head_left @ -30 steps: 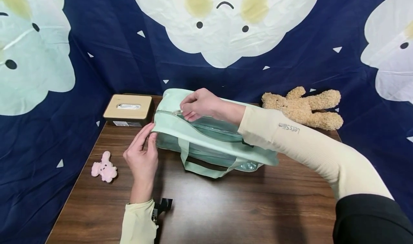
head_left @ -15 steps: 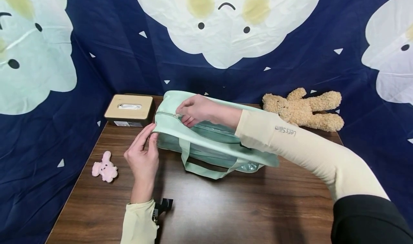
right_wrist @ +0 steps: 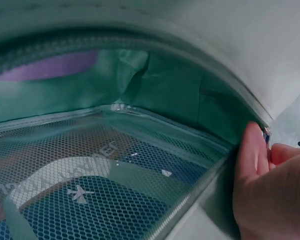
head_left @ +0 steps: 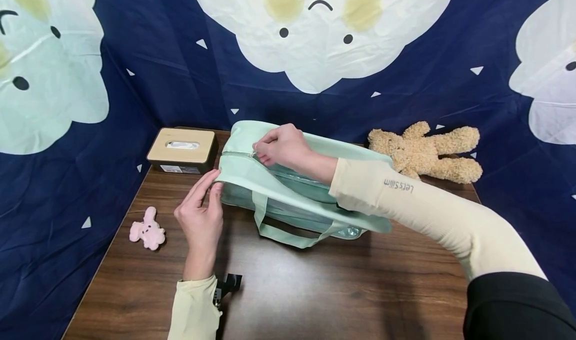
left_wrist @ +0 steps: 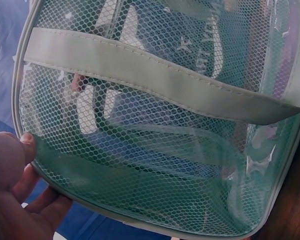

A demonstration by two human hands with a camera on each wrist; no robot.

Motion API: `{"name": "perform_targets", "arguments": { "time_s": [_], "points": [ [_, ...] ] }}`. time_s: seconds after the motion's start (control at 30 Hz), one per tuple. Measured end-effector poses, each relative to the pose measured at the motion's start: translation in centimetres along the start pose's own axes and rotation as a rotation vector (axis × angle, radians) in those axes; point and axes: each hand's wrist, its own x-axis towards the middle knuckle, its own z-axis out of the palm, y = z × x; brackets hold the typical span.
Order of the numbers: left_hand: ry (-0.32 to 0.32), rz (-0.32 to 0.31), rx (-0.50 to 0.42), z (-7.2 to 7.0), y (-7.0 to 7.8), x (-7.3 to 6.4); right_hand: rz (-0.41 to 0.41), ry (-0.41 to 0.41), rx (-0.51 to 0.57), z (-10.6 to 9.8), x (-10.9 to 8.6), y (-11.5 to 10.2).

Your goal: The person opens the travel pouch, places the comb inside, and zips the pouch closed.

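A mint-green travel bag (head_left: pixel 288 200) with clear mesh panels stands on the table, its top zipper partly undone. My left hand (head_left: pixel 200 220) grips the bag's left edge; in the left wrist view its thumb (left_wrist: pixel 28 145) lies on the front mesh panel with the fingers behind the piping. My right hand (head_left: pixel 284 147) reaches over the opening and pinches the zipper pull (head_left: pixel 253 154) near the left end. In the right wrist view the gap shows green lining (right_wrist: pixel 172 92) and a mesh wall; the fingertips partly hide the pull. A strap handle (head_left: pixel 288 237) hangs at the front.
A tissue box (head_left: pixel 180 149) with a wooden lid stands left behind the bag. A small pink plush toy (head_left: pixel 148 230) lies at the table's left side. The tan teddy bear (head_left: pixel 418 152) lies at the back right, against a navy cloth (head_left: pixel 148 40) with clouds.
My right hand dipped slightly with the zipper pull, then rose a little again. The left hand keeps its hold on the bag's edge, and the view has shifted slightly.
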Motion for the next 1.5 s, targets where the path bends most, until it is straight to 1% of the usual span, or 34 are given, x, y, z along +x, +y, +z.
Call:
{"name": "perform_targets", "arguments": {
  "time_s": [0.1,0.23,0.33,0.53,0.63,0.7,0.93,1.37,1.5],
  "points": [
    [0.006,0.009,0.017,0.0,0.0,0.1,-0.010,0.061,-0.027,0.0,-0.1,0.1],
    [0.016,0.026,0.040,0.0,0.0,0.2,0.013,0.085,-0.002,-0.4,-0.3,0.0],
    [0.020,0.032,0.051,0.0,0.0,0.3,0.031,0.075,0.032,-0.9,-0.6,0.1],
    [0.022,0.030,0.066,-0.2,0.0,0.4,0.041,0.029,0.149,-1.8,-1.1,0.5],
    [0.020,0.029,0.070,-0.3,0.1,0.4,0.039,0.024,0.193,-2.2,-1.3,0.8],
    [0.017,0.029,0.072,-0.3,0.1,0.4,0.039,0.029,0.200,-2.3,-1.4,1.0],
    [0.010,0.016,0.079,-0.3,0.1,0.4,0.049,0.049,0.162,-2.8,-1.7,1.3],
    [0.012,0.012,0.076,-0.4,0.2,0.4,0.053,0.002,0.149,-5.0,-2.7,1.9],
    [0.011,0.001,0.079,-0.4,0.2,0.4,0.070,-0.002,0.128,-5.6,-3.2,2.1]
  ]
}}
